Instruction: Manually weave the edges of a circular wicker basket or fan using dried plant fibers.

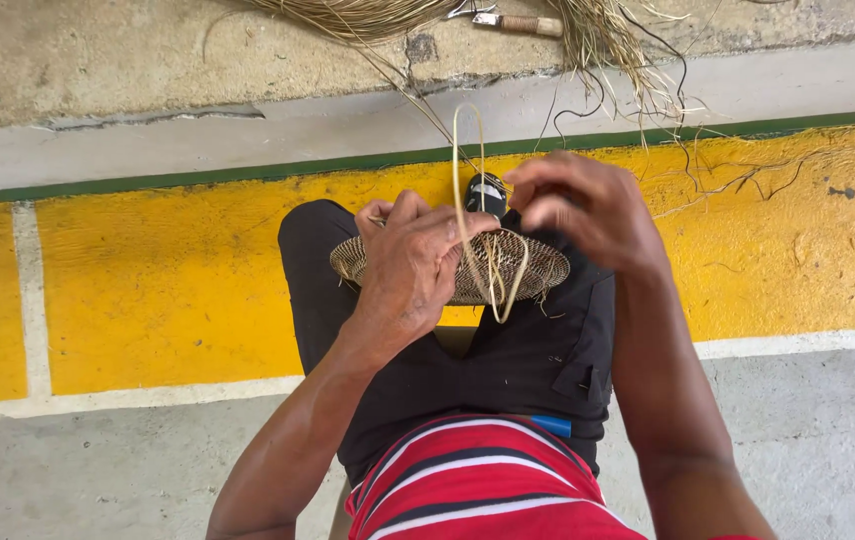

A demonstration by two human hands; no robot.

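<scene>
Nearest to me I'm seeing the red striped shirt (478, 490) and the black trousers (528, 355) of the lap I'm working over, knees pointing toward the yellow painted band (168, 290) on the concrete floor (808, 440). Resting on the lap, at its far edge, is a small round woven basket piece (538, 268), shallow and tightly coiled. My left hand (413, 265) is closing around its near rim, fingers curled over the top and pinning it in place. My right hand (583, 205) is hovering just above the far side, fingertips pinched together on a pale fibre strand (460, 170) that is looping upward and back down through the weave. Judging by the coil, the base is already built up to a fair width, but loose ends are hanging from its front edge and no tall sides are showing, so I'm guessing much stitching remains. Beyond the green line, at the top edge of the floor, a bundle of dry fibres (608, 40) is lying beside a knife (518, 22).
</scene>
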